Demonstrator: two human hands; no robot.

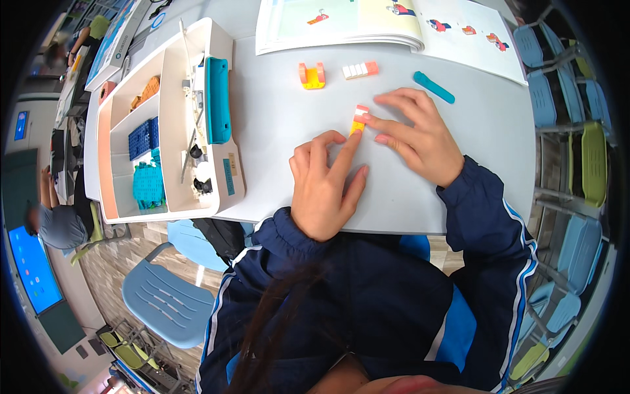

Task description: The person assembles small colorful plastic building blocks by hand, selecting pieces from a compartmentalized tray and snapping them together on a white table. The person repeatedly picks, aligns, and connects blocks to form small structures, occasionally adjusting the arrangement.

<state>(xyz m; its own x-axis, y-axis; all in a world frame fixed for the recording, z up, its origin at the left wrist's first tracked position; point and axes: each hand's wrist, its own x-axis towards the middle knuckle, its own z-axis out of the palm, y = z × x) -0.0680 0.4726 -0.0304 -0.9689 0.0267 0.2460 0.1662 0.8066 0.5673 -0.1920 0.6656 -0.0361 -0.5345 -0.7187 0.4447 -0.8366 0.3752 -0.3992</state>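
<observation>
A small stack of toy building bricks (pixel 358 121), coral, white and yellow, lies on the grey table between my hands. The index fingertip of my left hand (pixel 323 187) presses on its yellow end; the thumb is stretched out apart from it. From the right, my right hand (pixel 425 139) touches the coral and white part with a fingertip, its other fingers spread. Just beyond are a yellow brick piece with two coral uprights (pixel 312 77) and a white ribbed piece with coral ends (pixel 360 70). A teal brick separator (pixel 434 87) rests above my right hand.
An open instruction booklet (pixel 341 29) lies along the far side. At left stands a white sorting tray (pixel 172 197) holding blue, teal, orange, black and white parts, with a teal piece (pixel 218 98) on its edge. Blue chairs (pixel 167 302) and other people are around.
</observation>
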